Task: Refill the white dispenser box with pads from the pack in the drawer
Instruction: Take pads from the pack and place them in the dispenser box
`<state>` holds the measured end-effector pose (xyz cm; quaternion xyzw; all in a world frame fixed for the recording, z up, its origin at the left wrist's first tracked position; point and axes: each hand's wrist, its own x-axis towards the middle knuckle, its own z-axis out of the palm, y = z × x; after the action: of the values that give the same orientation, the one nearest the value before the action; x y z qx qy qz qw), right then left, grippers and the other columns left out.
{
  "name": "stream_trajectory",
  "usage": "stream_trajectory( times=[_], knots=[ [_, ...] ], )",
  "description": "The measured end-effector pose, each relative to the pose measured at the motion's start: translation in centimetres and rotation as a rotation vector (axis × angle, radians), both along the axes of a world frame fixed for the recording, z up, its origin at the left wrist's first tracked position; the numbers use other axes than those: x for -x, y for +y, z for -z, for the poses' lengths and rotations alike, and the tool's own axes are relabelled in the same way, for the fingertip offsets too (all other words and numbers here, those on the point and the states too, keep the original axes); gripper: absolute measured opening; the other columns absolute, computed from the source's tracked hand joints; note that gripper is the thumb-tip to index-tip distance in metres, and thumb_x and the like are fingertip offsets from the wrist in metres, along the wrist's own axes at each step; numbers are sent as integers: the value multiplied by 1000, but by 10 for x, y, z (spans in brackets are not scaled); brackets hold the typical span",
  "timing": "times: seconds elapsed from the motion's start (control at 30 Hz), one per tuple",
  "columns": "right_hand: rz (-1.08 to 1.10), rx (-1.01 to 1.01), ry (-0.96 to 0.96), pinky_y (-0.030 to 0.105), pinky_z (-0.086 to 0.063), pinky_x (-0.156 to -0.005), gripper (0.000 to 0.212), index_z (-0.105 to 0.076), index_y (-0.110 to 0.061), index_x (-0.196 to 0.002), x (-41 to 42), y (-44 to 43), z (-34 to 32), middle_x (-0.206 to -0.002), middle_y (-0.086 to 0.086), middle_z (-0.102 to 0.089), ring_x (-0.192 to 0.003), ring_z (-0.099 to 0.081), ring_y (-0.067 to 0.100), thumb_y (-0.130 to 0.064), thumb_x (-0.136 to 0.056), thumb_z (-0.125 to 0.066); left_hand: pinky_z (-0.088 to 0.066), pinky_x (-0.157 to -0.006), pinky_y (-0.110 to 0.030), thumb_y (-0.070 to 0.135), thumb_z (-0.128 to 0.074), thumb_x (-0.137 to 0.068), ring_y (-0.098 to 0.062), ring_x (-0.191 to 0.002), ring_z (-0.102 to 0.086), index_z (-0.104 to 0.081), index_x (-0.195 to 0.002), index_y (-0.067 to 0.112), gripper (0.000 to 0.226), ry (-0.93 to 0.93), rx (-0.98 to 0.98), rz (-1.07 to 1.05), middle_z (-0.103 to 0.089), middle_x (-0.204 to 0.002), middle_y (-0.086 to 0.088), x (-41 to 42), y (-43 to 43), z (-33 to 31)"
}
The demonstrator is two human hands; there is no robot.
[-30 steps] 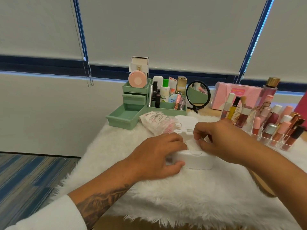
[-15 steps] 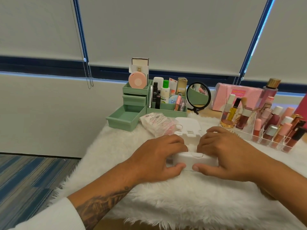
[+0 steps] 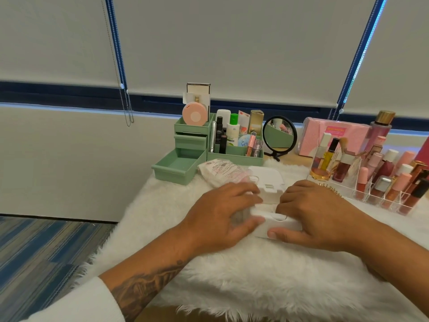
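The white dispenser box [image 3: 277, 225] sits on the furry white cover [image 3: 255, 280] of the surface, near its middle, with its hinged lid [image 3: 269, 180] flipped open toward the far side. Both hands are on it. The left hand [image 3: 222, 217] wraps the box's left end, grip clamped on it, thumb along the near face and fingers over the top. The right hand [image 3: 315, 217] holds the right end the same way, thumb pressed to the front wall and fingers curled over the top edge, so that grip is clamped on the box too. Whether any pads lie inside cannot be told; the hands cover the opening.

Just behind the left hand lies the crinkled clear pack of pads [image 3: 220, 171], touching or nearly touching the lid. Behind that stands a green organizer [image 3: 234, 156] with its lowest drawer [image 3: 176, 167] pulled out. A small round black mirror [image 3: 279, 134] stands beside the organizer, and a clear rack of lip products [image 3: 380, 191] sits at the right.
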<state>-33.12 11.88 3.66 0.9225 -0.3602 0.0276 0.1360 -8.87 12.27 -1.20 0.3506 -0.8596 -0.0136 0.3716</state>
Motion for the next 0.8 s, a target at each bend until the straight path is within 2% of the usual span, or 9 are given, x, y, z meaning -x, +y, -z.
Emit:
stream_trajectory(
  times=[0.1,0.2,0.23,0.3,0.37,0.47,0.53,0.67,0.8],
  knots=[
    [13,-33,-20,28,-44,-88,73,-71,-30,-95,4,0,-1,-88,-14,-66,-83,-59,8,-82,-88,-20,-52,-96,-35,42,-56,-98,-12,-121,-51,-61,-129,20,38,179,-1,-185,-55,-134,4,-3,-9,-3],
    [25,-41,-15,24,-44,-88,76,-72,-31,-102,5,1,-3,-96,-16,-68,-87,-60,8,-84,-85,-20,-37,-105,-25,39,-63,-97,-12,-131,-41,-51,-139,24,47,158,-206,-352,-47,-144,8,-4,-21,-2],
    [29,-45,-15,23,-44,-88,77,-71,-32,-104,4,1,-4,-98,-17,-69,-89,-61,7,-85,-84,-20,-35,-104,-23,35,-64,-96,-12,-130,-41,-55,-136,24,42,143,-247,-385,-50,-140,8,-5,-25,0],
    [35,-51,-20,23,-44,-88,77,-71,-33,-105,3,1,-4,-99,-18,-68,-88,-60,6,-86,-83,-20,-44,-97,-28,25,-62,-97,-15,-118,-47,-65,-115,19,19,179,-255,-432,-59,-121,6,-6,-28,-2],
    [42,-46,-23,24,-44,-85,75,-72,-32,-102,4,0,-4,-96,-17,-68,-85,-59,6,-85,-84,-22,-48,-85,-33,23,-58,-99,-16,-103,-52,-64,-99,17,9,271,-241,-471,-60,-105,5,-9,-27,-6],
    [61,-47,-53,26,-46,-83,73,-72,-32,-104,6,0,-2,-96,-17,-69,-83,-59,5,-85,-84,-25,-45,-65,-31,24,-55,-99,-16,-83,-56,-60,-93,17,11,400,-178,-481,-61,-90,3,-17,-13,-18],
    [71,-47,-64,27,-47,-82,73,-72,-33,-104,6,1,-2,-96,-17,-69,-84,-58,4,-85,-84,-25,-44,-59,-31,26,-55,-98,-13,-76,-56,-61,-91,20,11,354,-111,-466,-62,-84,6,-24,2,-27],
    [71,-21,-111,32,-50,-78,65,-71,-33,-102,1,7,-5,-97,-15,-68,-84,-59,8,-82,-85,-32,-49,-67,-33,26,-60,-96,-9,-78,-57,-66,-84,24,13,207,-163,-359,-64,-79,10,-37,25,-28],
    [-7,81,-333,27,-47,-75,43,-67,-32,-105,-25,24,-11,-101,-15,-64,-89,-56,7,-66,-92,-45,-50,-75,-34,24,-65,-94,-10,-87,-59,-72,-86,25,11,284,-283,-246,-66,-85,12,-50,24,-13]
  ],
)
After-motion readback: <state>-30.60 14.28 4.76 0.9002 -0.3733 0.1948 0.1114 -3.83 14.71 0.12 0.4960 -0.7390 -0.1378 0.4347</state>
